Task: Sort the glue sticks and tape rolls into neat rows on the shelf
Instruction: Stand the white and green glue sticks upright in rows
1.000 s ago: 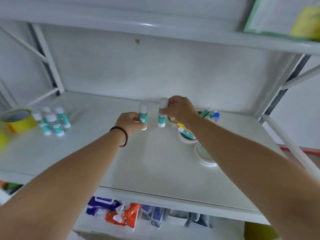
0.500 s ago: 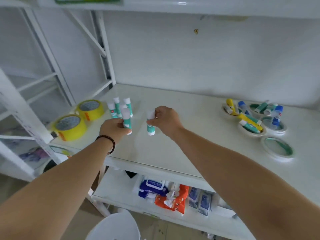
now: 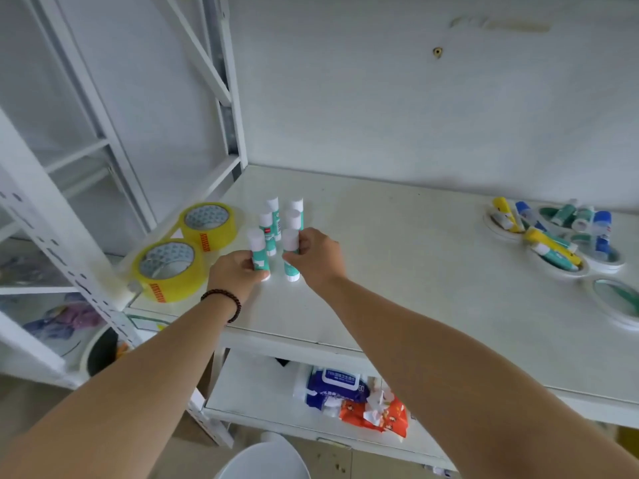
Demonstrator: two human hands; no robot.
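My left hand [image 3: 235, 274] grips a teal glue stick [image 3: 258, 252] with a white cap, upright, its base on the white shelf [image 3: 397, 264]. My right hand [image 3: 316, 257] holds a second teal glue stick [image 3: 290, 257] upright beside it. Just behind them stand several more teal glue sticks [image 3: 281, 217] in two short rows. Two yellow tape rolls [image 3: 188, 250] lie at the shelf's left end. At the right end, white tape rolls [image 3: 560, 267] lie with yellow, blue and teal glue sticks [image 3: 549, 247] heaped on them.
White shelf posts [image 3: 58, 219] and diagonal braces rise at the left. A lower shelf holds wipe packets [image 3: 349, 395]. A white round object [image 3: 266, 461] sits on the floor below. Another white tape roll [image 3: 619, 302] lies near the right edge.
Both hands carried their glue sticks left and down to the standing group and set them upright in front of it. The camera swung left with them.
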